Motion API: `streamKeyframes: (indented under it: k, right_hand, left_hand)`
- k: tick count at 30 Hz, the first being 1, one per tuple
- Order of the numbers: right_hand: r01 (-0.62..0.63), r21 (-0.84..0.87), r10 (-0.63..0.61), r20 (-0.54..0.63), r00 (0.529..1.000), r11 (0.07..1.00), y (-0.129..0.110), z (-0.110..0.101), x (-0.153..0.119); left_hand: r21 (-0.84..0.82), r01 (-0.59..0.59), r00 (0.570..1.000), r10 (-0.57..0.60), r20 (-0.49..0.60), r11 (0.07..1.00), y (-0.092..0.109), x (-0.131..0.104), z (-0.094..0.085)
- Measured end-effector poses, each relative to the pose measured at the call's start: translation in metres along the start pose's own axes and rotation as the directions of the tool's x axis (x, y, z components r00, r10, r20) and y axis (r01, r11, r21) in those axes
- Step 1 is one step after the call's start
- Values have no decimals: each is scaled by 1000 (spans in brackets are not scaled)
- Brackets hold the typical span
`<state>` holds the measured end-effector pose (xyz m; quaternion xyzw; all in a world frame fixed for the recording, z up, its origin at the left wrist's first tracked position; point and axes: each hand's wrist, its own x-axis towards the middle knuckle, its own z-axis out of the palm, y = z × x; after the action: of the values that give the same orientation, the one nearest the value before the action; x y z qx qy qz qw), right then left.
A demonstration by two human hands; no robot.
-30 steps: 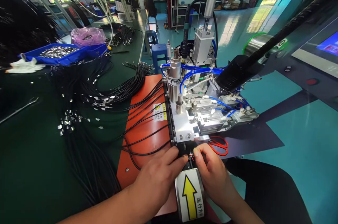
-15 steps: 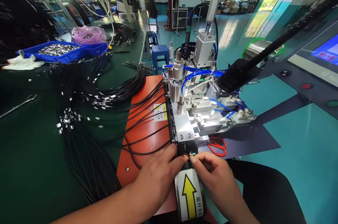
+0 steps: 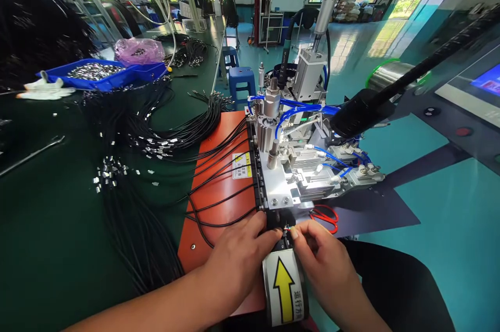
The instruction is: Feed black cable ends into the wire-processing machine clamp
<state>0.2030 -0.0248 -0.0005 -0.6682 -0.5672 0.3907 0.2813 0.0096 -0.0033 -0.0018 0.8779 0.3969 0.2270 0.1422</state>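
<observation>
At the near end of a metal machine (image 3: 304, 165), my left hand (image 3: 244, 251) rests over the edge of an orange plate (image 3: 222, 191), its thumb and index finger at a black fixture. My right hand (image 3: 326, 256) pinches the tips of small coloured wires (image 3: 288, 229) just right of the left thumb. What the left fingertips hold is hidden. Several black cables (image 3: 222, 199) run across the orange plate into the machine's edge. Below both hands is a white label with a yellow arrow (image 3: 284, 290).
Red-handled scissors (image 3: 326, 217) lie right of the machine's near end. Cable bundles (image 3: 136, 228) and a blue tray (image 3: 113, 79) of small metal parts are on the green table at left. A black tube (image 3: 363, 110) and a control panel (image 3: 469, 118) stand at right.
The whole view has shifted, so the scene sits slightly further right. Both hands keep nearly the same place at the fixture, with the right fingertips still at the wires.
</observation>
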Motion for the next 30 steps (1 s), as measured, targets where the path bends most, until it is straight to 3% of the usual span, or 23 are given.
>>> streamKeyframes:
  k: [10, 18, 23, 30]
  right_hand:
    - [85, -87, -85, 11, 996, 993, 2, -13, 5]
    - [223, 26, -224, 85, 971, 975, 3, -14, 15]
    - [279, -42, -276, 63, 959, 959, 3, -16, 12]
    - [270, -103, -266, 44, 963, 957, 2, -16, 13]
  left_hand:
    - [0, 26, 999, -26, 37, 1000, 1, 1, -2]
    - [-16, 24, 999, -24, 42, 1000, 1, 2, -1]
    - [-37, 46, 998, -44, 49, 998, 3, 2, -4]
    - [-30, 22, 999, -21, 40, 999, 0, 1, -1]
